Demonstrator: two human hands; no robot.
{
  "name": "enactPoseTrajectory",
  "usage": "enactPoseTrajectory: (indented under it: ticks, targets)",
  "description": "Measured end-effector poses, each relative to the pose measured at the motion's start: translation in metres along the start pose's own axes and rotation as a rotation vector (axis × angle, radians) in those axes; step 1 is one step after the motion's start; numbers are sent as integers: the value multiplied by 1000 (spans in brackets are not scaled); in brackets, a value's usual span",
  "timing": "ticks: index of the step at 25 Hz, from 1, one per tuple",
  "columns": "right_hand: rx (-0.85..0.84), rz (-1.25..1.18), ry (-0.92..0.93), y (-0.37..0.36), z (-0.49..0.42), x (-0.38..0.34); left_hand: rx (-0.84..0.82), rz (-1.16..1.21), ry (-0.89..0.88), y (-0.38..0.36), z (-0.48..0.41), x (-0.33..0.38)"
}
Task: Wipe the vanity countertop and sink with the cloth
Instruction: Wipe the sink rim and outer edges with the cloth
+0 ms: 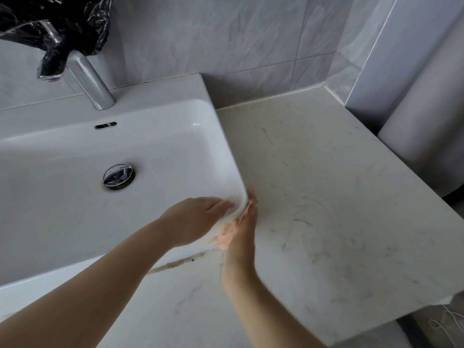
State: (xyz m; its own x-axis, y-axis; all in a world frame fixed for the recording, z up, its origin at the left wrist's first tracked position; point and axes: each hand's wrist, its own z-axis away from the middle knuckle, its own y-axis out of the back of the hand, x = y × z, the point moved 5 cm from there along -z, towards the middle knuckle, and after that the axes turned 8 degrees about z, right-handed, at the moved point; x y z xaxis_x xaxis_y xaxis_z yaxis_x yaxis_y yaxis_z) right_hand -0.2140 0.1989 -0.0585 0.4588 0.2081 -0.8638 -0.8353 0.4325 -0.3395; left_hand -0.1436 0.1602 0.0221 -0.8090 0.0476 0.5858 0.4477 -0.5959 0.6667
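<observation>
Where the white ceramic sink (105, 222) meets the pale marble-patterned vanity countertop (326, 197) at its front right corner, I see a thin white cloth (237, 209), blurred and hard to tell from the basin rim. My left hand (198, 219) lies across that corner with fingers bent onto the cloth, and my right hand (239, 229) presses its flat palm against the sink's outer side, fingers straight, touching the cloth; whether either hand pinches it I cannot tell. A round chrome drain plug (118, 176) sits mid-basin. At the sink's back edge stands 1 chrome tap (88, 81), wrapped on top in black plastic film (55, 23).
</observation>
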Motion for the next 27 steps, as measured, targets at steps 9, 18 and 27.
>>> enactPoseTrajectory:
  ticks: [9,18,27]
  targets:
    - [94,-56,72,-5,-12,8,137,-72,-37,10,28,-13]
    - [344,-124,203,-15,-18,4,302,-107,-88,35,76,-63]
    - [633,100,333,-29,9,-27,294,-311,-207,58,105,-112]
